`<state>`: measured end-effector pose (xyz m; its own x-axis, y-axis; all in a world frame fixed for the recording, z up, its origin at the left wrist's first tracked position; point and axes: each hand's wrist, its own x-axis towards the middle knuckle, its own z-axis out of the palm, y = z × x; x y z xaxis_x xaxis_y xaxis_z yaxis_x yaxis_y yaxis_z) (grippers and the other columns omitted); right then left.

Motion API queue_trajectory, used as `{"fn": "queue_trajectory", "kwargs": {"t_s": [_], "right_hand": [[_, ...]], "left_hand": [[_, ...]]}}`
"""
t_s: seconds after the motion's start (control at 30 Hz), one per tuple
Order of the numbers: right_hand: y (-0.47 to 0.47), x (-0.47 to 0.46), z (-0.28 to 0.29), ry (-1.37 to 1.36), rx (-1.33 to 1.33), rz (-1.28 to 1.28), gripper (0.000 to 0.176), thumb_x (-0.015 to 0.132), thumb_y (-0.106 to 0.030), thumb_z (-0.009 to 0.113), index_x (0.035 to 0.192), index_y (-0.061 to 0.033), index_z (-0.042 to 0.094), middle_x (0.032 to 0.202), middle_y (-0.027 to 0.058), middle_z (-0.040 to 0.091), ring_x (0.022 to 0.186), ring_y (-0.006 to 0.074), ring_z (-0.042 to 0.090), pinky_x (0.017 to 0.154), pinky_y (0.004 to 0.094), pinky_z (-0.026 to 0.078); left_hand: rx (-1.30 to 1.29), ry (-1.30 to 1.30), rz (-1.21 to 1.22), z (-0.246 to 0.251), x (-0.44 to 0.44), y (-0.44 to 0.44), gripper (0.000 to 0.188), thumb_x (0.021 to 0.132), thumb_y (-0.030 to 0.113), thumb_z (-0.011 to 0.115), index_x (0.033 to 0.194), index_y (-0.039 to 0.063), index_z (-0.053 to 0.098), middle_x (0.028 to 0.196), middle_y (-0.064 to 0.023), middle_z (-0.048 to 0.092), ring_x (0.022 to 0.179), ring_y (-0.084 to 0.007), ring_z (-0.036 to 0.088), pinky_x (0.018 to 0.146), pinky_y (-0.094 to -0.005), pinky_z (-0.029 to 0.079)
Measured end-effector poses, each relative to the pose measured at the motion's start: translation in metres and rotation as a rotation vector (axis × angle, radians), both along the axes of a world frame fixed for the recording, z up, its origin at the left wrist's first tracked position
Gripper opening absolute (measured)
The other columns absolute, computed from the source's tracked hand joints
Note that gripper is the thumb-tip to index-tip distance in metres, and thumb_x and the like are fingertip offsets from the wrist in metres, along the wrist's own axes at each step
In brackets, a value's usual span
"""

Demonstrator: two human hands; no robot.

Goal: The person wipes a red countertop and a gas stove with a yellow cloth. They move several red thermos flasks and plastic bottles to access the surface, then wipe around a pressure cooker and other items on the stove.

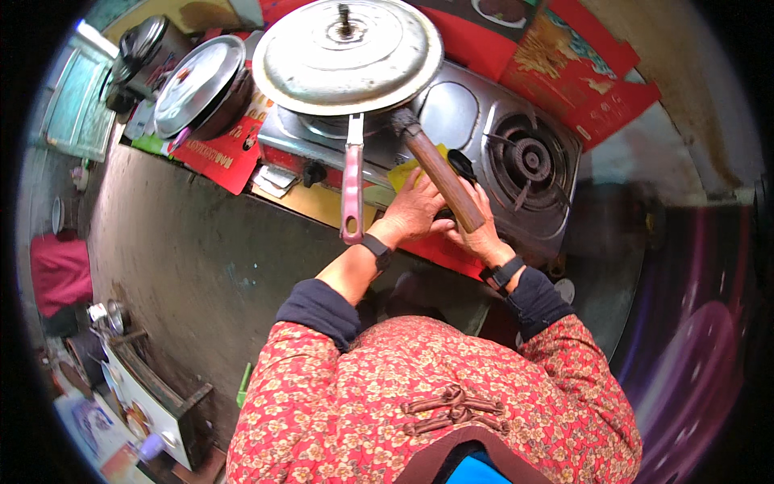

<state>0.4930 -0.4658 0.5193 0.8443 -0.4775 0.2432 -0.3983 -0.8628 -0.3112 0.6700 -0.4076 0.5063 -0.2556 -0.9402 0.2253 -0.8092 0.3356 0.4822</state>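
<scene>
My left hand [414, 209] and my right hand [478, 224] are close together at the front edge of a two-burner gas stove [550, 227]. My left fingertips touch a yellow cloth [404, 174]. A wooden handle [444, 181] slants over my right hand and partly hides it. Beside my right fingers is a black knob or similar part [461, 164]. A large metal lid [347, 60] covers the pan on the left burner, and a pan handle [352, 187] with a pinkish grip points towards me. What my right fingers touch is hidden.
The right burner [531, 158] is bare. Left of the stove stand a lidded pot [199, 91] and a metal electric cooker or kettle [148, 51] on red printed sheets [221, 160]. A small table or cabinet [151, 405] with clutter stands at the lower left.
</scene>
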Motion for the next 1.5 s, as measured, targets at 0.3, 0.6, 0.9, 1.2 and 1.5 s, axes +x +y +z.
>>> {"fn": "queue_trajectory", "kwargs": {"t_s": [0.3, 0.6, 0.9, 1.2, 1.5], "right_hand": [[0.006, -0.014, 0.012, -0.032, -0.001, -0.068, 0.064, 0.071, -0.017, 0.069, 0.128, -0.0024, 0.043, 0.131, 0.0182, 0.042, 0.127, 0.0354, 0.035, 0.107, 0.0467, 0.025], [-0.012, -0.025, 0.005, 0.02, -0.019, -0.108, 0.052, 0.071, -0.017, 0.066, 0.12, -0.0049, 0.053, 0.128, 0.0159, 0.046, 0.126, 0.0341, 0.038, 0.104, 0.0486, 0.027], [-0.023, -0.007, -0.011, 0.18, -0.125, -0.054, 0.072, 0.075, -0.029, 0.066, 0.135, -0.0032, 0.035, 0.136, 0.0134, 0.039, 0.13, 0.0331, 0.03, 0.107, 0.0479, 0.023], [0.005, -0.009, 0.005, -0.067, 0.014, -0.121, 0.065, 0.069, -0.017, 0.072, 0.126, -0.0012, 0.046, 0.13, 0.0153, 0.044, 0.124, 0.0364, 0.037, 0.102, 0.0496, 0.03], [0.035, -0.054, -0.001, -0.147, 0.221, -0.548, 0.037, 0.08, -0.007, 0.06, 0.116, -0.0021, 0.054, 0.113, 0.0134, 0.056, 0.107, 0.0271, 0.055, 0.089, 0.0365, 0.044]], "left_hand": [[0.045, -0.044, 0.319, -0.022, 0.065, 0.035, 0.079, 0.069, 0.013, 0.071, 0.139, 0.011, 0.034, 0.143, -0.0131, 0.032, 0.135, -0.0332, 0.026, 0.11, -0.0508, 0.021], [-0.011, -0.273, 0.665, -0.043, 0.091, 0.035, 0.058, 0.084, 0.024, 0.05, 0.138, 0.009, 0.035, 0.141, -0.0129, 0.038, 0.134, -0.0314, 0.029, 0.109, -0.0469, 0.024], [-0.261, -0.178, 0.748, -0.043, 0.1, 0.038, 0.033, 0.078, 0.016, 0.052, 0.109, 0.005, 0.057, 0.116, -0.0112, 0.057, 0.11, -0.032, 0.051, 0.092, -0.0423, 0.041], [-0.381, 0.525, 1.136, 0.0, 0.174, 0.085, 0.025, 0.081, 0.008, 0.046, 0.101, 0.0, 0.057, 0.084, -0.0182, 0.063, 0.078, -0.0319, 0.061, 0.073, -0.0374, 0.048], [-0.185, -0.254, 0.817, -0.043, 0.23, 0.042, 0.047, 0.072, 0.007, 0.059, 0.119, 0.004, 0.051, 0.129, -0.0118, 0.046, 0.124, -0.0321, 0.04, 0.095, -0.0441, 0.035]]}}
